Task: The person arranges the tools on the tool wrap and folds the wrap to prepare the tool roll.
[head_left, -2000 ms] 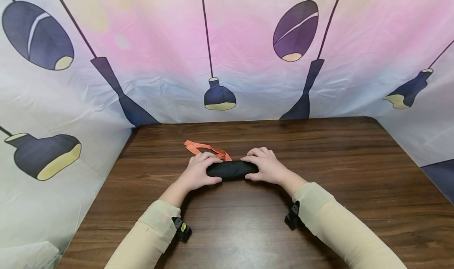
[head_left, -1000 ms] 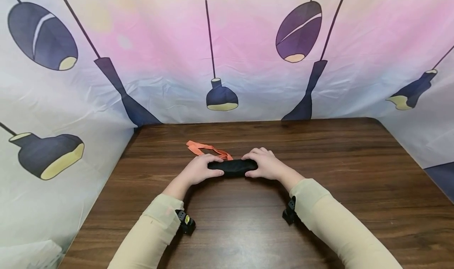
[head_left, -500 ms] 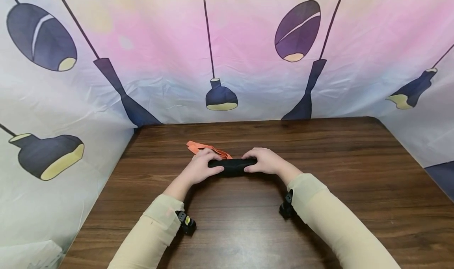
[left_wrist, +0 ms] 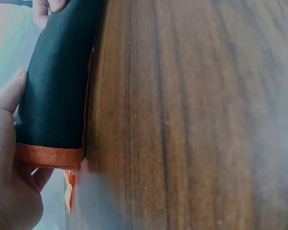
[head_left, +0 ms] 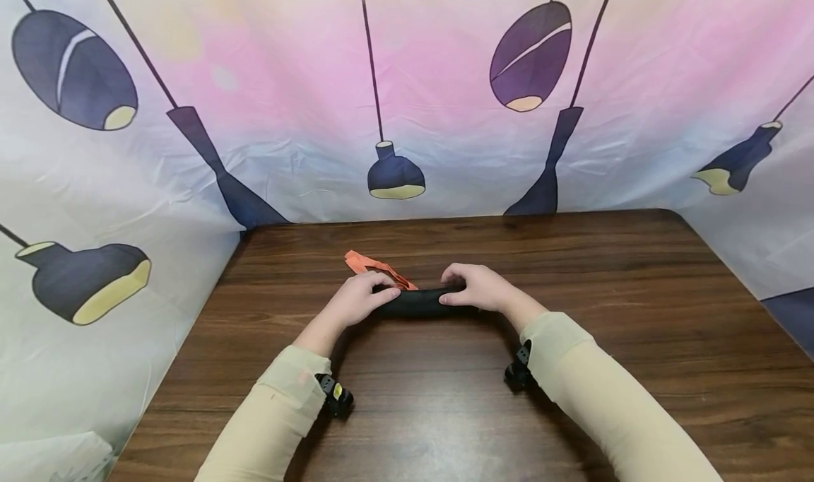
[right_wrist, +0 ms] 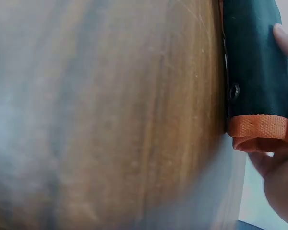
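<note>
A dark fabric tool roll [head_left: 418, 304], rolled up into a tube, lies crosswise on the wooden table. Orange edging [left_wrist: 50, 155] trims its left end, and matching orange edging [right_wrist: 264, 127] rims its right end, where a small metal eyelet [right_wrist: 234, 91] shows. My left hand [head_left: 361, 300] grips the left end, thumb on the near side and fingers curled over the far side. At the other end my right hand [head_left: 481, 288] holds the roll the same way, thumb against the near face. Behind the roll, an orange strap [head_left: 375, 264] trails off to the far left.
The dark brown wooden table [head_left: 407, 397] reaches back to a printed cloth backdrop [head_left: 305, 79] with drawn hanging lamps. Small black wrist cameras [head_left: 335, 395] sit at both sleeves.
The orange strap's loose end has shifted slightly to the right. The right hand's fingers have changed position, and more of the roll's right end shows past them. Both hands stay on the roll.
</note>
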Action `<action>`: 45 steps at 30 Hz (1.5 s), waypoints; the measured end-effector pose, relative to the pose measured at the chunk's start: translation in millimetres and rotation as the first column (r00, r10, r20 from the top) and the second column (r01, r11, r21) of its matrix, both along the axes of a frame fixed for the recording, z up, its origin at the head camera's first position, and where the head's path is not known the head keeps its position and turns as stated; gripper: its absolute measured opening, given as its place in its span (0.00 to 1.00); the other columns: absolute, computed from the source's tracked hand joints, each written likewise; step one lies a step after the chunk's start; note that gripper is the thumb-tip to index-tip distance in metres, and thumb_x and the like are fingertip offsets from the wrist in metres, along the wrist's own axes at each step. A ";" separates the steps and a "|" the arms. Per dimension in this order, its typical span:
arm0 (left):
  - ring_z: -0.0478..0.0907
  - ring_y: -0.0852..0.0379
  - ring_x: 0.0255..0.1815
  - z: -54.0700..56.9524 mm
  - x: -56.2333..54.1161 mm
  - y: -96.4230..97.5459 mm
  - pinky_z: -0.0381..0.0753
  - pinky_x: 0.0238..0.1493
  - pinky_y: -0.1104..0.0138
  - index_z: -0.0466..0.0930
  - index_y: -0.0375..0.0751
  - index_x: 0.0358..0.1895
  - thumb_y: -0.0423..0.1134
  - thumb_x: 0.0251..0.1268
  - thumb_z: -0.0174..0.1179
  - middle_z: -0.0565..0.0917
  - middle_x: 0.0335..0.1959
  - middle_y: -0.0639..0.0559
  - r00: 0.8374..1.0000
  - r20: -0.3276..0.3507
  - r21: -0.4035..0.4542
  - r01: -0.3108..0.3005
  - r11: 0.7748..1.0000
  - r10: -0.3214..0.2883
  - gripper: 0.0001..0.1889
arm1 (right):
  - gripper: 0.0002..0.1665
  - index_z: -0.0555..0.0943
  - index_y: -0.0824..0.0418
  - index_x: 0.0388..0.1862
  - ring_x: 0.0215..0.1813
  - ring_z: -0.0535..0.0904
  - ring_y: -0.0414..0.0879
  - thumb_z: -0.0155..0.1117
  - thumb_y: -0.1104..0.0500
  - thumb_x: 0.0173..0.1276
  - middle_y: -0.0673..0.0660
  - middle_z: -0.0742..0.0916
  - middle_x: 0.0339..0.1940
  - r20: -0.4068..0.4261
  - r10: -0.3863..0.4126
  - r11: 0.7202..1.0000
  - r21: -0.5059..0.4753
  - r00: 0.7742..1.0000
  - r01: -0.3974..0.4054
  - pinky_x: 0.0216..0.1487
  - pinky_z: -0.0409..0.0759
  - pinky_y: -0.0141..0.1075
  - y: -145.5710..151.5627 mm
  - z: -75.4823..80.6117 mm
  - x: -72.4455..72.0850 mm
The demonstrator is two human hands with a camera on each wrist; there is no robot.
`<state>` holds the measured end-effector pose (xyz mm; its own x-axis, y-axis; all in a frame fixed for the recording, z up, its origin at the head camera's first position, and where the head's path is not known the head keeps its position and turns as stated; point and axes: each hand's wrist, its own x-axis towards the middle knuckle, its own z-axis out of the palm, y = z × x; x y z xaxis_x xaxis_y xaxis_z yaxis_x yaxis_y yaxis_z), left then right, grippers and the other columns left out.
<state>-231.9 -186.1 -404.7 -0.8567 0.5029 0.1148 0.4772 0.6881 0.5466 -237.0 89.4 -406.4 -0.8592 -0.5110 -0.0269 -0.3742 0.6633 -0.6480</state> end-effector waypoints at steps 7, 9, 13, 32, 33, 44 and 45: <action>0.76 0.52 0.48 0.2 -1.3 1.1 0.71 0.51 0.55 0.82 0.46 0.46 0.48 0.67 0.56 0.81 0.44 0.54 0.999 0.001 0.024 -0.038 0.999 0.038 0.12 | 0.15 0.81 0.51 0.50 0.51 0.75 0.46 0.65 0.53 0.64 0.49 0.81 0.48 -0.263 0.114 0.993 0.037 0.958 -0.108 0.54 0.69 0.46 -4.0 1.7 5.9; 0.75 0.52 0.50 -0.6 -1.5 1.7 0.69 0.54 0.54 0.82 0.47 0.46 0.47 0.66 0.57 0.81 0.44 0.54 0.999 -0.016 0.035 -0.040 0.999 0.041 0.12 | 0.13 0.82 0.50 0.48 0.51 0.75 0.46 0.64 0.53 0.64 0.47 0.82 0.47 -0.275 0.124 0.992 0.043 0.953 -0.116 0.55 0.67 0.47 -4.0 2.1 6.4; 0.73 0.53 0.52 -3.1 -2.3 3.2 0.62 0.58 0.50 0.82 0.48 0.47 0.45 0.66 0.58 0.81 0.45 0.55 0.998 -0.060 0.064 -0.022 0.998 0.026 0.11 | 0.12 0.82 0.49 0.48 0.53 0.74 0.46 0.63 0.53 0.65 0.47 0.82 0.47 -0.265 0.126 0.992 0.042 0.956 -0.119 0.57 0.66 0.48 -2.4 1.2 5.3; 0.69 0.52 0.59 -11.1 1.4 -3.1 0.59 0.57 0.48 0.79 0.51 0.52 0.49 0.55 0.67 0.76 0.54 0.51 0.991 -0.130 -0.005 -0.018 1.000 0.018 0.20 | 0.27 0.78 0.49 0.58 0.55 0.68 0.51 0.67 0.44 0.60 0.52 0.78 0.53 -0.374 0.080 0.991 0.131 0.924 -0.033 0.53 0.63 0.51 -0.7 -7.2 7.7; 0.69 0.52 0.59 -11.7 1.3 -3.4 0.59 0.58 0.47 0.79 0.51 0.52 0.49 0.55 0.67 0.76 0.54 0.51 0.992 -0.125 -0.001 -0.024 1.000 0.024 0.20 | 0.27 0.78 0.48 0.59 0.55 0.68 0.51 0.67 0.44 0.60 0.51 0.78 0.53 -0.378 0.078 0.991 0.134 0.923 -0.029 0.53 0.63 0.51 -0.4 -8.2 7.7; 0.63 0.46 0.61 -24.1 3.3 -2.8 0.63 0.58 0.52 0.72 0.48 0.57 0.47 0.59 0.64 0.72 0.58 0.48 0.999 -0.048 0.064 -0.019 0.998 0.022 0.23 | 0.27 0.77 0.47 0.59 0.56 0.68 0.52 0.66 0.45 0.61 0.52 0.78 0.54 -0.297 0.029 0.994 0.106 0.954 0.003 0.52 0.64 0.52 3.2 -10.3 7.1; 0.63 0.45 0.60 -24.5 3.5 -2.5 0.63 0.58 0.52 0.72 0.48 0.57 0.46 0.59 0.64 0.72 0.58 0.48 0.998 -0.050 0.068 -0.022 0.997 0.025 0.23 | 0.27 0.77 0.47 0.60 0.56 0.68 0.53 0.66 0.45 0.61 0.52 0.78 0.54 -0.294 0.027 0.995 0.100 0.956 0.003 0.52 0.64 0.52 3.4 -10.8 6.8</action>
